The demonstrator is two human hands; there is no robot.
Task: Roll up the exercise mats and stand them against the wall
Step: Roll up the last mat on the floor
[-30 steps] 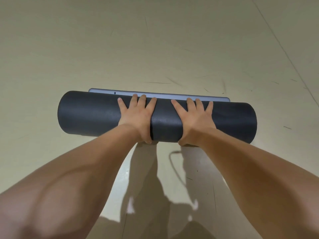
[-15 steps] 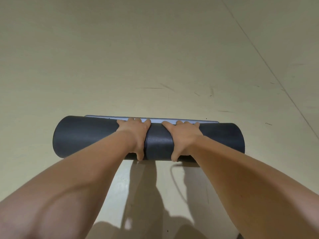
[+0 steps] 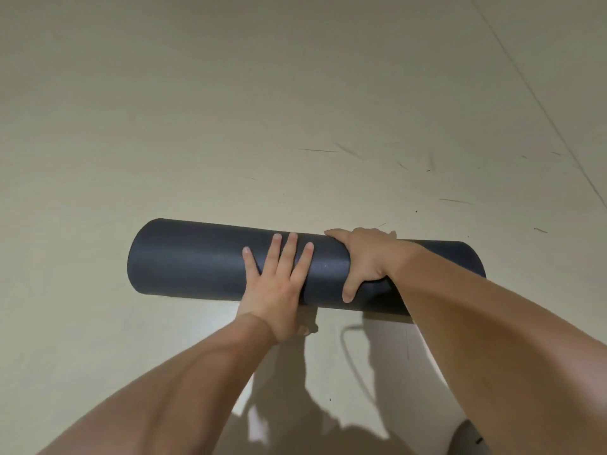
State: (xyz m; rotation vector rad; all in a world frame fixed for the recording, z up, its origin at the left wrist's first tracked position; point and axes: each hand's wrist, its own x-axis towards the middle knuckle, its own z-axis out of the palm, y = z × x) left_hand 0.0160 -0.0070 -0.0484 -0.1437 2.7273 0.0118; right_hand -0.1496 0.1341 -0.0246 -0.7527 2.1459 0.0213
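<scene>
Gone since a second ago is the pale strip of unrolled mat beyond the roll. The dark exercise mat (image 3: 197,257) now lies fully rolled on its side on the scuffed beige floor (image 3: 230,126), its length running left to right before the person. The left hand (image 3: 279,284) has slid back and rests flat on top of the roll, fingers straight and spread, gripping nothing. The right hand (image 3: 364,257) has shifted toward the roll's right half and wraps over it, fingers curled across the far side, thumb down the near face. Arm shadows (image 3: 328,405) fall on the floor nearer the person.
</scene>
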